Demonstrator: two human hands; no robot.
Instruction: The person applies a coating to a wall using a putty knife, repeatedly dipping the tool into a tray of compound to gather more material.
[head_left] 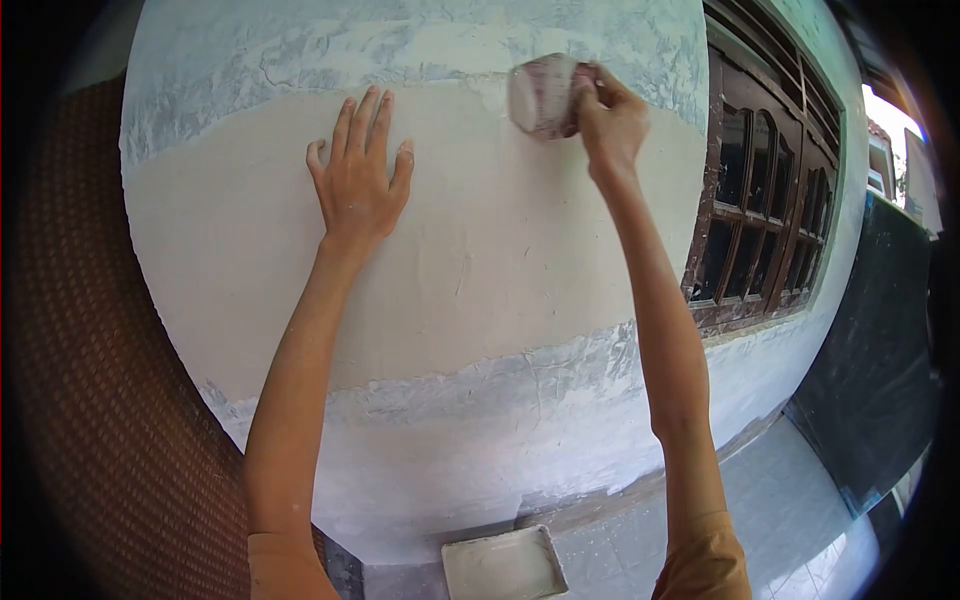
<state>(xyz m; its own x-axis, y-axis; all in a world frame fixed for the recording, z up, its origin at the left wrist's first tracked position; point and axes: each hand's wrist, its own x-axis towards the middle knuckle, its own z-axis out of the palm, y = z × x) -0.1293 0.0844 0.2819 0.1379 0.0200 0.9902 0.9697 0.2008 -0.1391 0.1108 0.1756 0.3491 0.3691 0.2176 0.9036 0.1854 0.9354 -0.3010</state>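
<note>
My right hand grips a flat putty scraper, smeared white and brownish and blurred by motion, near the upper edge of a beige coated band on the wall. The scraper's face is over the wall; whether it touches cannot be told. With its fingers spread, my left hand lies against the same beige band, further left, holding nothing. Above and below the band the wall shows patchy grey-white plaster. On the floor at the bottom stands a shallow tray with pale putty in it.
A brown wooden window with dark panes is set in the wall to the right. Dark woven matting hangs at the left. A black panel leans at the far right, over grey floor tiles.
</note>
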